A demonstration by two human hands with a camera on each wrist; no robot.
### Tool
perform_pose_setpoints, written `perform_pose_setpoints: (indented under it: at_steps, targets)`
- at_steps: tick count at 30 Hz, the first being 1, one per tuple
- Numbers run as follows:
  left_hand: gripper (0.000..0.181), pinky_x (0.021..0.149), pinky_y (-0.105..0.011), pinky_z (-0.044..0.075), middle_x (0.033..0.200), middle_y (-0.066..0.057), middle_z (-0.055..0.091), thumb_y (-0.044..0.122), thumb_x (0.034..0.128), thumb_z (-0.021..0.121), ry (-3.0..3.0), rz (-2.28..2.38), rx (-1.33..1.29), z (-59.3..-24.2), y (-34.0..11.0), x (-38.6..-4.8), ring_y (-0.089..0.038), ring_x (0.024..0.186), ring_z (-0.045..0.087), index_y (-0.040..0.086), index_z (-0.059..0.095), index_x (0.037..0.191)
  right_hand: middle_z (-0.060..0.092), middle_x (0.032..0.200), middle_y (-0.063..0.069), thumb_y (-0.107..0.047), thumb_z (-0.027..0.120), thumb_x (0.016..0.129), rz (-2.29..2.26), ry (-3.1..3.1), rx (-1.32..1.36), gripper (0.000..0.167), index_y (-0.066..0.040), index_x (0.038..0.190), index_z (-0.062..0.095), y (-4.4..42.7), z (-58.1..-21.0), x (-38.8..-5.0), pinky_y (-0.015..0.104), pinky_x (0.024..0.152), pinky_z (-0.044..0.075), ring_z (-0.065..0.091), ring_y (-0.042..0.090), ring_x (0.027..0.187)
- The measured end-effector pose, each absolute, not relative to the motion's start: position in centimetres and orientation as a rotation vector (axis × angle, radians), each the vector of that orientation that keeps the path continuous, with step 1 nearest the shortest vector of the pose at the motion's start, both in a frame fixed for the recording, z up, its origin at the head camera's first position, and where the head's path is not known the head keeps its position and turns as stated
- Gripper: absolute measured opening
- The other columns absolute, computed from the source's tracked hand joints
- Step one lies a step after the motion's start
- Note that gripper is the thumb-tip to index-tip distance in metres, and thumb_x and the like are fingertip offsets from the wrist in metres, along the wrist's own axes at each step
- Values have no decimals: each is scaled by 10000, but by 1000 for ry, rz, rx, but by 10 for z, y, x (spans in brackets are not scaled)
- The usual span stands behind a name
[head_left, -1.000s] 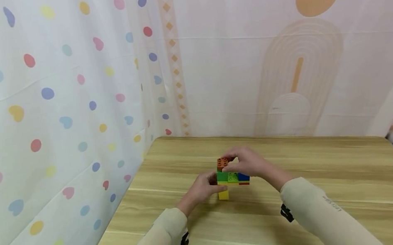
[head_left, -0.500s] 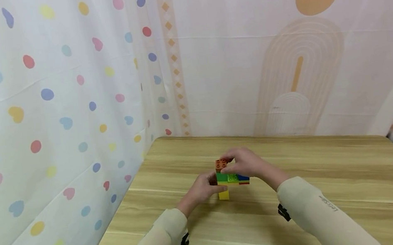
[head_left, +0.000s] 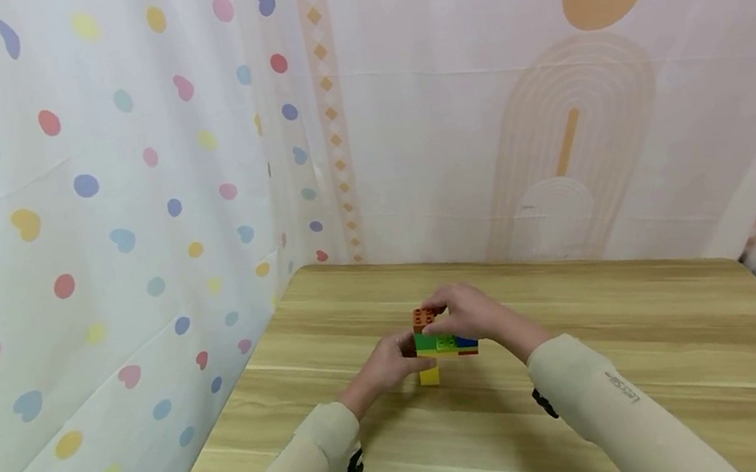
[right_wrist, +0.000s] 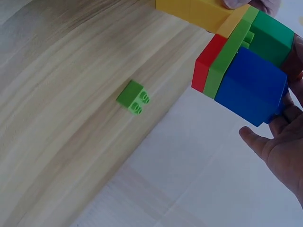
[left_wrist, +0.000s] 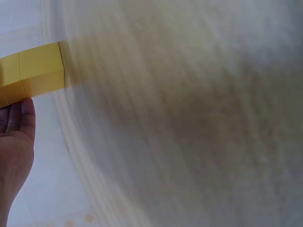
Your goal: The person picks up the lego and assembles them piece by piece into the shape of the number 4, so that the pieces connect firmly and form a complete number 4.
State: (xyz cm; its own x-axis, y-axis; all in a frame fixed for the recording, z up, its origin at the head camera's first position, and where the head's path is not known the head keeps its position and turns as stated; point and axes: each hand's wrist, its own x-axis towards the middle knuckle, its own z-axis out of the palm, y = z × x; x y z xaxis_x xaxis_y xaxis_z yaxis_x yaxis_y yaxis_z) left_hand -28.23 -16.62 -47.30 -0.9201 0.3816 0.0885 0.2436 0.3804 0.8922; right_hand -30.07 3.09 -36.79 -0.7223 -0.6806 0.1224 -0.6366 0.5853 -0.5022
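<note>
A small tower of toy building bricks stands on the table between the hands. Its base is a column of yellow bricks [left_wrist: 42, 61], with flat layers above, one of them light green. A green brick [head_left: 425, 342] and a blue brick [right_wrist: 251, 85] sit side by side on these, with a red piece [right_wrist: 207, 61] under the blue end. My left hand [head_left: 389, 363] grips the tower's left side, thumb in front and fingers behind. At the top, my right hand [head_left: 472, 311] pinches an orange-red brick [head_left: 423, 318] above the green one. Whether that brick is fully pressed down, I cannot tell.
A loose light green brick [right_wrist: 130, 94] lies on the wooden table [head_left: 629, 370] in the right wrist view; the head view does not show it. Patterned curtains [head_left: 430, 140] hang along the table's back and left edges.
My right hand and the orange-red brick have shifted slightly left and down onto the green brick's end. The left hand and the tower have barely moved.
</note>
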Motion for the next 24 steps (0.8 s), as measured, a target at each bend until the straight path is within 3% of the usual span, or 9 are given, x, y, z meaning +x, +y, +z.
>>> perform_pose_setpoints:
  at_steps: [11,18,24]
  targets:
    - [485,841,-366,515,1144,19,673,333,898,753,2489,1570,545,-464,-166,-281,-162,1017,618,206,604,1342,683,1035,17,-243,743,911,-818,2707,-1161,346,-51,1198,708,32,-369,-300,315,746,501,580,120,871]
    - [486,849,-367,517,1172,9,659,311,905,748,2485,1588,552,-462,-160,-284,-166,1011,618,201,598,1354,686,975,-21,-252,746,908,-897,2717,-1164,289,-82,1141,731,34,-374,-299,339,767,503,590,128,863]
    - [425,837,-366,521,1135,8,681,284,895,762,2473,1630,527,-464,-161,-284,-168,988,630,192,642,1293,689,1043,6,-244,752,904,-973,2718,-1086,295,-87,1152,722,33,-379,-298,390,821,513,639,240,974]
